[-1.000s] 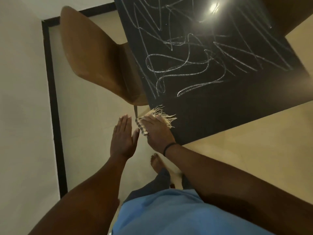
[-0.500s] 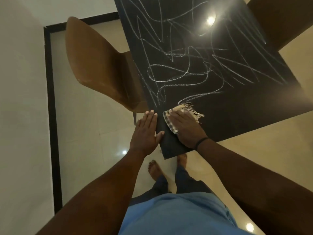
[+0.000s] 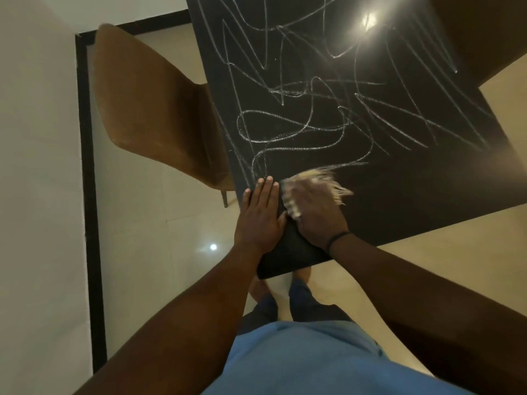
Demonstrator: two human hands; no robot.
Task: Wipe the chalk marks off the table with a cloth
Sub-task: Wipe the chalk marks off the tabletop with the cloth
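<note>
1. Our left hand (image 3: 260, 216) lies flat, fingers straight & together, thumb out to the side.
2. Our right hand (image 3: 315, 213), blurred, palm down; thin black band at the wrist.
3. Both forearms bare, converging fwd.

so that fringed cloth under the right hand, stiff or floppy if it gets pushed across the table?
Probably floppy: the cloth lies flat beneath the right hand and its fringe splays loosely. It likely bunches unless pressed flat. It looks thin, so probably light; the dark table seems glossy, so it may slide easily.
</note>
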